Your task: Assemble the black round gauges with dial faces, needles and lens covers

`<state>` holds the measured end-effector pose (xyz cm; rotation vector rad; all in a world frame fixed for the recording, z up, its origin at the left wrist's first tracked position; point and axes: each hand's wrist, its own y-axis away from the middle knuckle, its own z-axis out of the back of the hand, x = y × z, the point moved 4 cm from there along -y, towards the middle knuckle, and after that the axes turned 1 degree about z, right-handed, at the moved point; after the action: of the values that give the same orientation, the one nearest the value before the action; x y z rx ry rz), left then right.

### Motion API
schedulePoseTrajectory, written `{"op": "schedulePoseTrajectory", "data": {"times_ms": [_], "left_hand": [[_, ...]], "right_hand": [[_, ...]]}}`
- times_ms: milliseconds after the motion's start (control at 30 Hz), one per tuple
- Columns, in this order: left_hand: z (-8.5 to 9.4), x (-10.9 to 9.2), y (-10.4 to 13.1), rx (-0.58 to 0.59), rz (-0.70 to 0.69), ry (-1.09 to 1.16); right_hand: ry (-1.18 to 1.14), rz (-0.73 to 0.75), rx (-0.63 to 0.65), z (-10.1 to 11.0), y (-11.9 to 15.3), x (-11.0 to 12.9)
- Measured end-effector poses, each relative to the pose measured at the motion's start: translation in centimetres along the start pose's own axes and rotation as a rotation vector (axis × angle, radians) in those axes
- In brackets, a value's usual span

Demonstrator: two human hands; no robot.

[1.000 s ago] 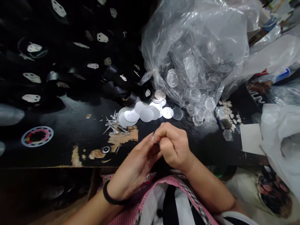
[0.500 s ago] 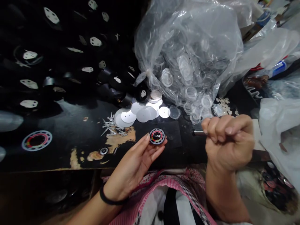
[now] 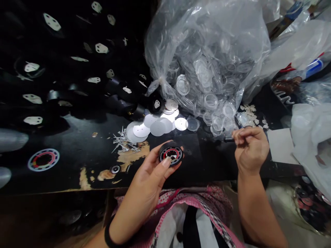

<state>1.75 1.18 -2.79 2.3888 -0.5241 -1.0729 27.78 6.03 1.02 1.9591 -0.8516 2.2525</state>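
Note:
A small round black gauge (image 3: 175, 151) with a red and white dial is held in my left hand (image 3: 152, 175), the thumb lying over its face. My right hand (image 3: 250, 148) is closed round a thin dark rod-like tool (image 3: 228, 140) whose end sticks out to the left, over the dark table (image 3: 212, 155). Beyond the gauge lie overlapping silver discs (image 3: 157, 126) and a heap of small white pointers (image 3: 124, 141). A clear round cover (image 3: 193, 124) rests beside the discs.
A big clear plastic bag (image 3: 212, 41) of transparent covers fills the back centre. Dark cases with white plates (image 3: 33, 99) stand at the left, near a loose printed dial (image 3: 43, 159). A white paper (image 3: 281, 146) and small white parts (image 3: 249, 112) lie at the right.
My left hand has tilted the gauge, and its thumb has moved from the rim onto the face. My right hand has shifted right with the tool and turned.

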Motion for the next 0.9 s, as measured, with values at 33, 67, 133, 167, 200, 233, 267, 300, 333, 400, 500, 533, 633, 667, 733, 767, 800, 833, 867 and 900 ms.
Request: {"op": "schedulePoseTrajectory", "data": {"times_ms": [33,67,133,167,200,233,267,300,333,400,500,533,633,667,733,767,800,833,867,900], "left_hand": [[-0.1,-0.1,0.0,-0.001,0.004,-0.003],[-0.3,-0.1,0.0,-0.001,0.014,-0.003],[-0.6,0.0,-0.1,0.007,0.04,0.01],[-0.8,0.1,-0.2,0.015,0.057,0.019],[-1.0,0.2,-0.2,0.021,0.075,0.029],[-1.1,0.3,-0.2,0.023,0.095,0.037],[-1.1,0.5,-0.2,0.023,0.113,0.044],[-1.1,0.6,-0.2,0.02,0.127,0.046],[-1.1,0.7,-0.2,0.013,0.14,0.046],[-1.1,0.9,-0.2,-0.004,0.147,0.038],[-1.2,1.0,-0.3,-0.023,0.12,0.01],[-1.3,1.0,-0.3,-0.022,0.096,-0.009],[-1.4,0.7,-0.2,-0.033,0.009,-0.098],[-1.3,0.6,-0.1,-0.045,-0.013,-0.138],[-1.1,0.4,0.1,-0.066,-0.039,-0.204],[-1.1,0.4,0.2,-0.067,-0.045,-0.226],[-1.0,0.3,0.2,-0.058,-0.053,-0.236],[-0.9,0.3,0.3,-0.047,-0.058,-0.239],[-0.9,0.4,0.3,-0.035,-0.061,-0.238],[-0.8,0.5,0.2,-0.028,-0.057,-0.239]], "right_hand": [[0.028,-0.014,-0.017,0.9,-0.1,-0.7],[0.041,-0.03,-0.027,1.8,-0.1,-1.2],[0.087,-0.057,-0.018,2.9,0.0,-1.8],[0.146,-0.061,-0.007,3.3,0.0,-1.8],[0.232,-0.055,0.009,3.6,0.1,-1.7],[0.337,-0.04,0.027,3.8,0.1,-1.4],[0.448,-0.016,0.047,3.8,0.1,-1.0],[0.552,0.018,0.068,3.8,0.1,-0.5],[0.637,0.059,0.089,3.7,0.2,0.2],[0.76,0.167,0.106,3.1,0.4,1.9],[0.794,0.327,0.04,1.4,1.8,5.1],[0.758,0.33,0.058,0.4,2.4,6.0],[0.549,0.069,0.445,-4.0,4.3,6.1],[0.478,-0.043,0.57,-5.4,4.9,5.7],[0.373,-0.197,0.698,-7.4,5.7,4.9],[0.34,-0.238,0.713,-8.0,5.9,4.6],[0.314,-0.261,0.711,-8.4,5.9,4.3],[0.296,-0.275,0.705,-8.6,5.9,4.2],[0.283,-0.283,0.696,-8.7,5.9,4.1],[0.276,-0.288,0.689,-8.7,5.9,4.1]]}}
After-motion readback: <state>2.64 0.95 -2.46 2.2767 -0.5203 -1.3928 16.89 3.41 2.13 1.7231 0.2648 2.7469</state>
